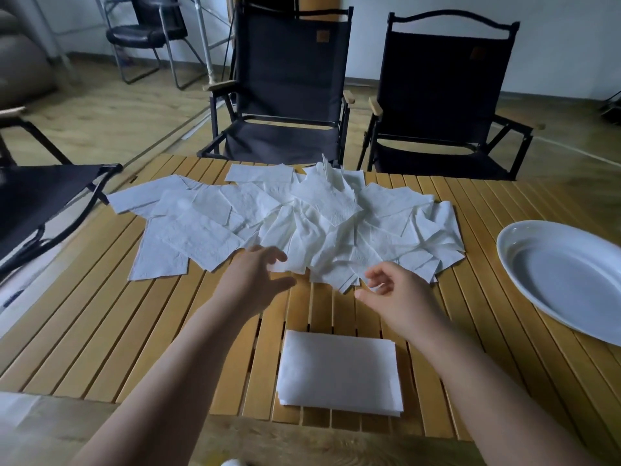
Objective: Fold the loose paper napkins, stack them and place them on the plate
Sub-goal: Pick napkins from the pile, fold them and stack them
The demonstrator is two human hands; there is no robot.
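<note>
Several loose white paper napkins (289, 216) lie spread in an overlapping pile across the far half of the slatted wooden table (100, 331). A neat stack of folded napkins (339, 371) sits near the front edge, between my forearms. My left hand (255, 274) is at the near edge of the pile, its fingertips touching a napkin's corner, fingers loosely spread. My right hand (393, 290) hovers at the pile's near edge with fingers relaxed and lightly curled, holding nothing. An empty white oval plate (564, 277) lies at the right side of the table.
Two black folding chairs (289, 92) (447, 95) stand behind the table's far edge. Another black chair (43, 203) is at the left. A light object (16, 408) lies at the table's front left corner.
</note>
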